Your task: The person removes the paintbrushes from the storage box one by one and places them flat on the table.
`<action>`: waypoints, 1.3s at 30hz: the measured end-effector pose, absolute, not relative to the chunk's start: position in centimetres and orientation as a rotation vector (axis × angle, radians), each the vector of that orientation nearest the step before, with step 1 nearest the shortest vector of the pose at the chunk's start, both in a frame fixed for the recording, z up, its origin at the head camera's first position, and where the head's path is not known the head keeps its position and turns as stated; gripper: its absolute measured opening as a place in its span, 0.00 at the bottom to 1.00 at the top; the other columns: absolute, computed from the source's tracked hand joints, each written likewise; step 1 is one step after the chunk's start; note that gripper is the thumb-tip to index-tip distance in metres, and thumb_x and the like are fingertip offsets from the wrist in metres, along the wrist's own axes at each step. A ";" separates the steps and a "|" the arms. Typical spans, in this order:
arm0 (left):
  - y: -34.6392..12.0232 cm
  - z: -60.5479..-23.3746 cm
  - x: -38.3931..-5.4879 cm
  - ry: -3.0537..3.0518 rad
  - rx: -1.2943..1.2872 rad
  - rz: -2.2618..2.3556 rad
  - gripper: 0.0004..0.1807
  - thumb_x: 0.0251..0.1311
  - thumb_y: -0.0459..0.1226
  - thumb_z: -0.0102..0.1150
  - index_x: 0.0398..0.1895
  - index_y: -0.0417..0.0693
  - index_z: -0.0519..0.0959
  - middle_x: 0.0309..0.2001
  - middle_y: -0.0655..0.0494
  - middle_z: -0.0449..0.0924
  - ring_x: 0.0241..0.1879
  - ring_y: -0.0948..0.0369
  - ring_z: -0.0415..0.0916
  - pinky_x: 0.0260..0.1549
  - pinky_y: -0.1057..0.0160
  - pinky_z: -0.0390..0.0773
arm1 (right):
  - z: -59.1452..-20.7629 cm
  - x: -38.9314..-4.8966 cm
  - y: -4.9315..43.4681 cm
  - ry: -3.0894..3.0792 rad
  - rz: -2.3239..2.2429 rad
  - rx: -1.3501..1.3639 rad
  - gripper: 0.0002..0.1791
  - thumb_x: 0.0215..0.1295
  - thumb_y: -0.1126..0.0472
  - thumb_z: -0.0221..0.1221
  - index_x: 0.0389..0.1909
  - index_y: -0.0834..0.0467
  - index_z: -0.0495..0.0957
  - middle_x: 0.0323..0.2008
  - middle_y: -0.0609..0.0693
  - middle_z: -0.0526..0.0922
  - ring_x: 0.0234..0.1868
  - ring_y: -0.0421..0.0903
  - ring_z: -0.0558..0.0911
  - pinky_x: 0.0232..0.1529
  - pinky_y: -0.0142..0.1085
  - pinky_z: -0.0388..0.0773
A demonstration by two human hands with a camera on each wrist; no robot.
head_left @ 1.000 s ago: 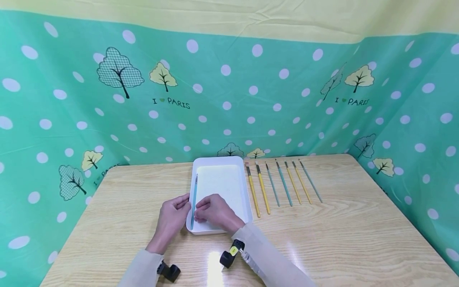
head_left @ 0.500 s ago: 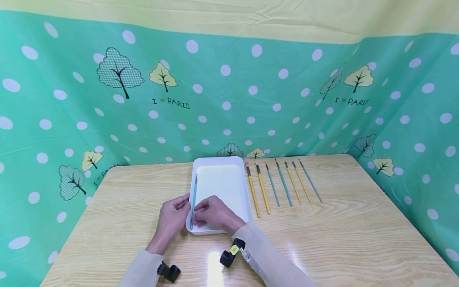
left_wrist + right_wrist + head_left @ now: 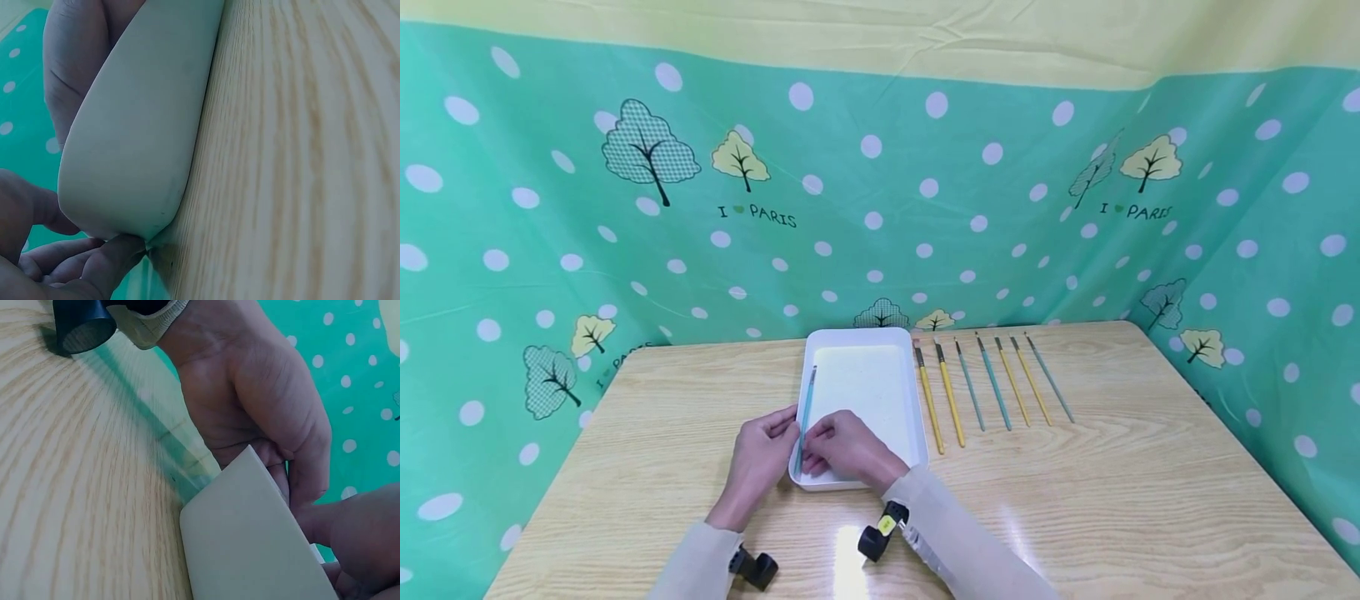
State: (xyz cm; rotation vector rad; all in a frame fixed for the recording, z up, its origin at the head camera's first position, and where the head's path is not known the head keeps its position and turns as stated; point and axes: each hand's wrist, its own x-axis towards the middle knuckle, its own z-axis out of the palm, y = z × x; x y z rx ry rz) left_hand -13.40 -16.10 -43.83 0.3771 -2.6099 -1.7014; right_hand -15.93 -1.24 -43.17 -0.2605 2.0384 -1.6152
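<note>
A white tray [image 3: 880, 367] stands on the table, and a thin blue paintbrush [image 3: 808, 398] lies inside along its left wall, bristles toward the far end. My left hand [image 3: 760, 458] holds the tray's left rim, thumb at the top edge and fingers against the outer wall, as the left wrist view also shows. Reaching over the near wall, my right hand [image 3: 850, 450] pinches the brush's handle near its lower end. The right fingertips are partly hidden behind the tray wall [image 3: 250, 544] in the right wrist view.
To the right of the tray, several paintbrushes with yellow and blue handles lie in a row, including a thick yellow paintbrush [image 3: 950, 396]. Wooden tabletop [image 3: 1075, 500] surrounds the tray. A green dotted curtain [image 3: 880, 208] hangs behind and at both sides.
My right hand has shifted slightly left, and the blue brush has turned a little, its bristle end moving right and its handle end left. The left hand stays where it was.
</note>
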 end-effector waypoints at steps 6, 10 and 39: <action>-16.2 -43.8 -13.3 -2.603 0.369 -1.699 0.23 0.69 0.36 0.50 0.66 0.43 0.77 0.60 0.44 0.83 0.63 0.51 0.79 0.63 0.54 0.81 | -43.3 -16.2 -2.0 2.207 -1.545 -0.309 0.07 0.73 0.65 0.58 0.37 0.65 0.81 0.25 0.54 0.88 0.23 0.41 0.86 0.26 0.30 0.87; -16.1 -43.7 -13.3 -2.600 0.373 -1.705 0.23 0.69 0.35 0.51 0.65 0.43 0.78 0.60 0.44 0.83 0.63 0.51 0.79 0.64 0.53 0.80 | -43.1 -16.2 -2.4 2.289 -1.503 -0.264 0.06 0.70 0.65 0.60 0.33 0.63 0.82 0.22 0.52 0.87 0.21 0.41 0.87 0.24 0.27 0.83; -16.1 -43.7 -13.3 -2.593 0.362 -1.715 0.22 0.70 0.35 0.52 0.66 0.41 0.77 0.60 0.43 0.82 0.64 0.51 0.78 0.64 0.52 0.79 | -42.5 -17.3 -1.7 2.186 -1.575 -0.042 0.03 0.64 0.67 0.63 0.33 0.60 0.77 0.26 0.54 0.85 0.25 0.44 0.86 0.29 0.34 0.89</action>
